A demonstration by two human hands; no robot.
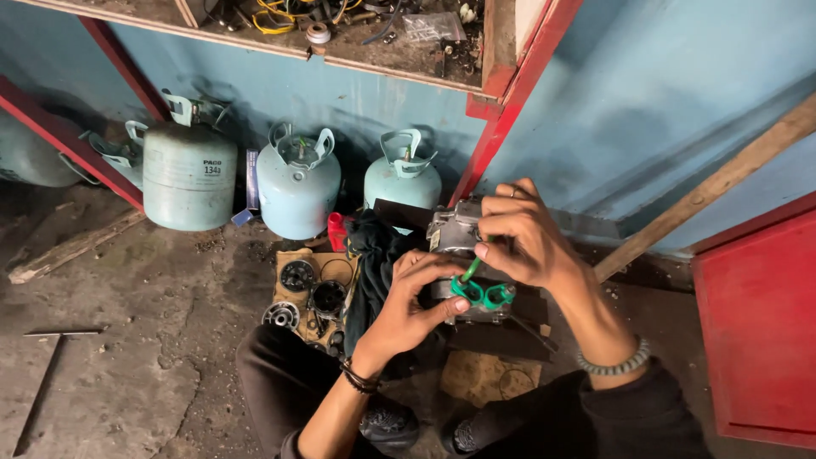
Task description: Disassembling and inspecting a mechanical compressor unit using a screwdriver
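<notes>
A grey metal compressor body (454, 231) sits on the floor between my knees. My left hand (410, 299) wraps around its near side, thumb pressed by a pair of green ring-shaped seals (481, 294) on its face. My right hand (520, 234) is above it, fingers pinched on a thin green strip that runs down to those seals. A dark cloth (374, 255) lies against the compressor's left side.
Several pale blue gas cylinders (297, 183) stand along the blue wall. A cardboard piece (293, 255) holds round metal parts (297, 275) to the left. A red shelf frame (510, 110) rises behind; a red panel (756, 331) is at right. A T-shaped metal tool (51, 365) lies on the floor.
</notes>
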